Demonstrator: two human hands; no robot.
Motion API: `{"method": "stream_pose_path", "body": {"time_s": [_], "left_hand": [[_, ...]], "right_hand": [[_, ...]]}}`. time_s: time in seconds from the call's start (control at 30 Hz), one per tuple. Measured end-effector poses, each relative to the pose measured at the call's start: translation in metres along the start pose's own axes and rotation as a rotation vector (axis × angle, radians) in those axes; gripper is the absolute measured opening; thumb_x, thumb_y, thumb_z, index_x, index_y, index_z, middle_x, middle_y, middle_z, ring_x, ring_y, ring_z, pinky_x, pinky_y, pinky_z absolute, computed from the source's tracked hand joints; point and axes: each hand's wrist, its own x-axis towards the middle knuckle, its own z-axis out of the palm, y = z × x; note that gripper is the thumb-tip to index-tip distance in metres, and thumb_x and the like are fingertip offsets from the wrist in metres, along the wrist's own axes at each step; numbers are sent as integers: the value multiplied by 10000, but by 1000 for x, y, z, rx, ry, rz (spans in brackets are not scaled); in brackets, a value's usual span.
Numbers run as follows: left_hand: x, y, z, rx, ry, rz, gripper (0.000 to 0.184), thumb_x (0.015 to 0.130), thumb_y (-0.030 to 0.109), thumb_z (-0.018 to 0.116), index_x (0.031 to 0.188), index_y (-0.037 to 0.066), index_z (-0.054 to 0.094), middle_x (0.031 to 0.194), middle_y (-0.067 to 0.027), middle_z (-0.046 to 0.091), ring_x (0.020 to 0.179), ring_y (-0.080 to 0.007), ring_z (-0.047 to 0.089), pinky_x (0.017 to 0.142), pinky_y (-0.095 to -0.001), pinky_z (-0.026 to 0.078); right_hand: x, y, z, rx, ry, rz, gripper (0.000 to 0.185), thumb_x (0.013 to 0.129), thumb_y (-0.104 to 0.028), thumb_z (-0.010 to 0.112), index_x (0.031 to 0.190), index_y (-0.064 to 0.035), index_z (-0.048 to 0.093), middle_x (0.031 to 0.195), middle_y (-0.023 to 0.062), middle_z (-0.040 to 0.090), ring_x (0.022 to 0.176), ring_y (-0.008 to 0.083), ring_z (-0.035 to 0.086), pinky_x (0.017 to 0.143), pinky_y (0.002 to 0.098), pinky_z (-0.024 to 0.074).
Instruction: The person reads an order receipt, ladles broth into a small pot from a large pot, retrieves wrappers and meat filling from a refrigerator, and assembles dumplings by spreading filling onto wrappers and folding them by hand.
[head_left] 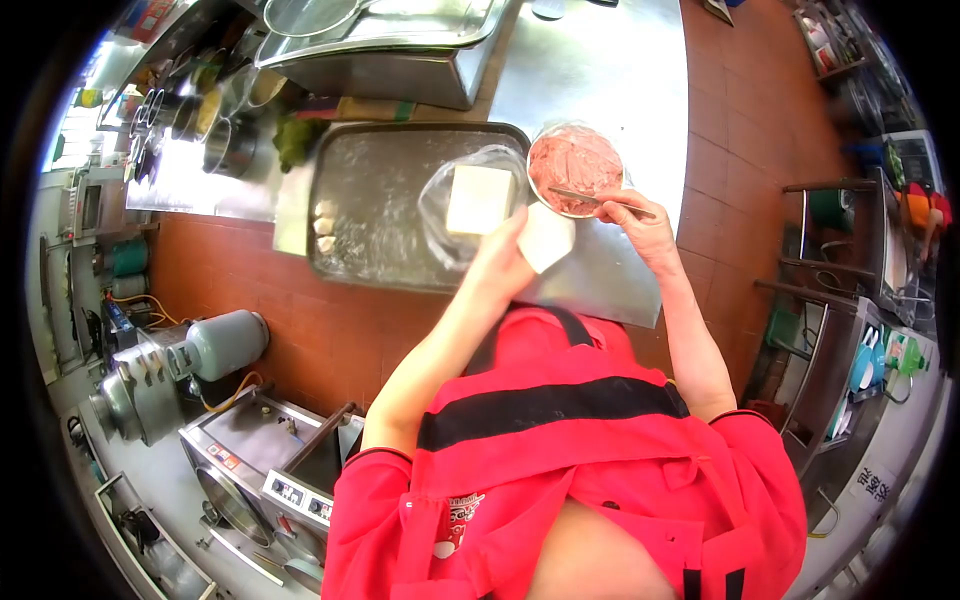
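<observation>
My left hand (503, 258) holds a square pale dough wrapper (550, 240) near the table's front edge, just below the bowl. Between the fingers of my right hand (645, 228) is a thin flat filling spatula (578, 195), its tip on the pink minced meat (572, 160). The meat fills a round white-rimmed bowl (619, 150). To the left, a stack of wrappers (480, 198) lies on a clear plastic bag (435, 200). Bag and stack rest on a dark, flour-dusted tray (380, 190). Several small folded dumplings (325, 226) sit at the tray's left side.
A steel container (400, 75) stands behind the tray on the metal table (600, 60). Pots (230, 145) are at the far left. A gas cylinder (228, 343) and a cooking unit (270, 450) stand left of me. Shelving (830, 260) lines the right, beyond the tiled floor.
</observation>
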Motion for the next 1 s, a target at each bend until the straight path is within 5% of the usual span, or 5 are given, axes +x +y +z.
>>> {"method": "stream_pose_path", "body": {"time_s": [0.33,0.47,0.6,0.83,1.0], "left_hand": [[-5,3,-3,19,-178,2,446,1003,270,373,1273,-82,417,1258,-198,527,1155,-318,534,1013,-439,416],[-31,17,18,-48,-78,12,435,1004,271,367,1260,-76,425,1227,-192,541,1141,-320,533,1021,-442,402],[-33,26,28,-104,-41,94,425,1004,294,377,1228,-60,447,1167,-177,564,1104,-300,541,1011,-442,402],[-15,58,-18,-203,-60,151,480,983,367,423,1231,-42,457,1187,-173,550,1115,-298,526,989,-455,406],[-44,87,-21,-129,-161,147,661,952,497,406,1317,-54,395,1297,-201,495,1210,-324,477,1042,-468,360]], "right_hand": [[-34,41,10,859,122,336,199,910,-117,603,1073,-5,626,976,94,644,829,200,649,779,320,552],[-43,-1,22,609,109,165,146,890,-79,619,1014,-10,657,1000,81,653,884,203,645,797,303,541],[-35,-35,50,-385,-94,-350,187,799,24,667,978,-26,690,1043,78,651,962,180,615,808,272,511],[-55,-41,103,-566,-218,-401,296,741,-28,737,1026,-91,687,1069,72,648,966,201,631,827,299,509],[-50,-69,96,-117,-98,-174,156,928,-55,541,1048,16,611,956,106,640,862,204,640,803,335,523]]}}
